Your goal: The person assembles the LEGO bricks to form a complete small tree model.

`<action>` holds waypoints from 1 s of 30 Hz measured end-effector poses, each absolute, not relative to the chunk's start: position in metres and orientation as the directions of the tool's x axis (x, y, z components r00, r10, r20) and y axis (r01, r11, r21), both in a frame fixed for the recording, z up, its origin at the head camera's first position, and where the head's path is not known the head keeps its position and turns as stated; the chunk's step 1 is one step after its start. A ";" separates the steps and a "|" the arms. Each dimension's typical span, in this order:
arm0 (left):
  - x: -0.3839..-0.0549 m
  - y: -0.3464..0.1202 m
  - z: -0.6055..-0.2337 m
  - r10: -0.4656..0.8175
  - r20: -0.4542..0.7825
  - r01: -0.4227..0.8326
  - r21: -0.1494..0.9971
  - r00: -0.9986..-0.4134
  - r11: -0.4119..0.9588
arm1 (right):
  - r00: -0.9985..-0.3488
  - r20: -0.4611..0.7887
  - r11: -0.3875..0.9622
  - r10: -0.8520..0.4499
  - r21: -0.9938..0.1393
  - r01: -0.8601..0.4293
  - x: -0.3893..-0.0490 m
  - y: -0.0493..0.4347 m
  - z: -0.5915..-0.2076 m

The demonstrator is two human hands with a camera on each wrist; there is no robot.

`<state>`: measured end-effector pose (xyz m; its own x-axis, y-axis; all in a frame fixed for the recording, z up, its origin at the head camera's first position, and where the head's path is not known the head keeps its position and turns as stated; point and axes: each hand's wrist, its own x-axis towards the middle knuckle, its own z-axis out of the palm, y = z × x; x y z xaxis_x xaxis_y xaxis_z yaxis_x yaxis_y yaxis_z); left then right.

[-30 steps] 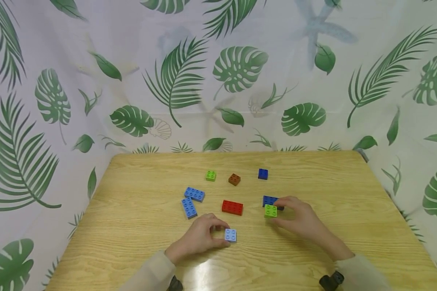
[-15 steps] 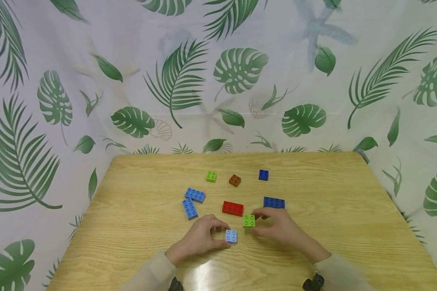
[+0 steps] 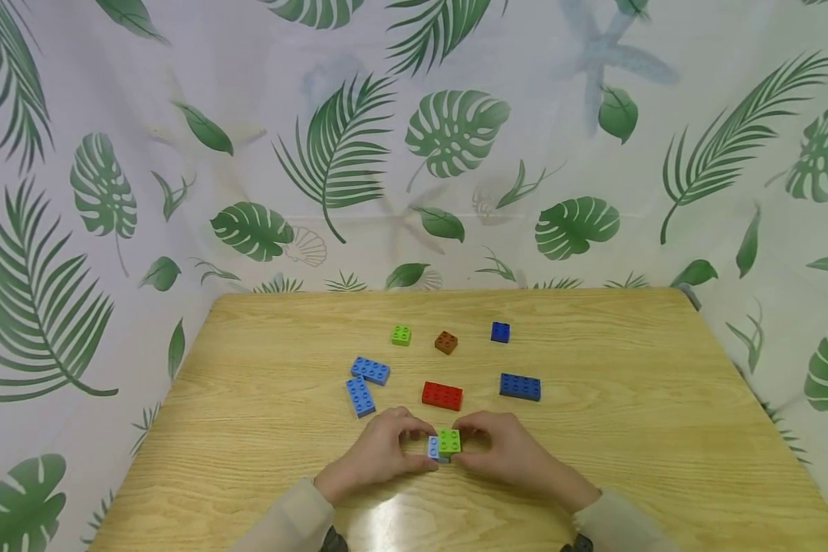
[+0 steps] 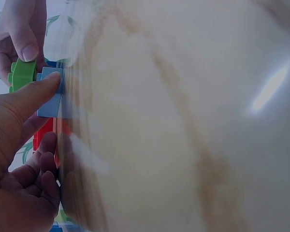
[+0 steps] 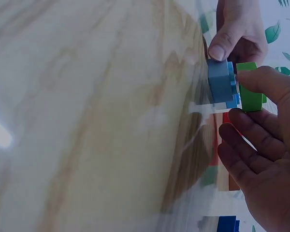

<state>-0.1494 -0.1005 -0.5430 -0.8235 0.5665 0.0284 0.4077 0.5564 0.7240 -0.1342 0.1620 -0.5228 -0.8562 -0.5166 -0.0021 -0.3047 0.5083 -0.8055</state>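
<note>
My left hand pinches a light blue building brick between thumb and finger, low on the table near its front. From the right, my right hand pinches a lime green brick with four studs or fewer per side. In the head view the green brick overlaps the right part of the light blue one. The right wrist view has a narrow gap between the green brick and the studs of the light blue brick. Seen from the left wrist, the green brick sits close over the light blue brick.
Behind the hands lie a red brick and a dark blue long brick. Two blue long bricks touch at the left. Farther back are a green brick, a brown brick and a small dark blue brick.
My right hand has carried the lime green brick leftward and toward me, from beside the dark blue long brick to over the light blue brick. My left hand stays in place.
</note>
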 end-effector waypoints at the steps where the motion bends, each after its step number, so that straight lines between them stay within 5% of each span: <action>1: -0.149 -0.100 -0.543 0.567 0.029 0.408 0.723 -0.824 0.557 | -0.855 -0.013 0.506 -0.518 -0.811 -0.295 -0.133 0.161 -0.523; 30: -0.147 -0.096 -0.540 0.538 0.055 0.421 0.691 -0.841 0.587 | -0.831 0.079 0.574 -0.550 -0.688 -0.445 -0.134 0.143 -0.520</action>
<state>-0.1473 -0.0963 -0.5397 -0.8413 0.5378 0.0551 0.4207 0.5872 0.6915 -0.1341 0.1426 -0.5200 -0.8314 -0.5501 0.0792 -0.4450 0.5736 -0.6878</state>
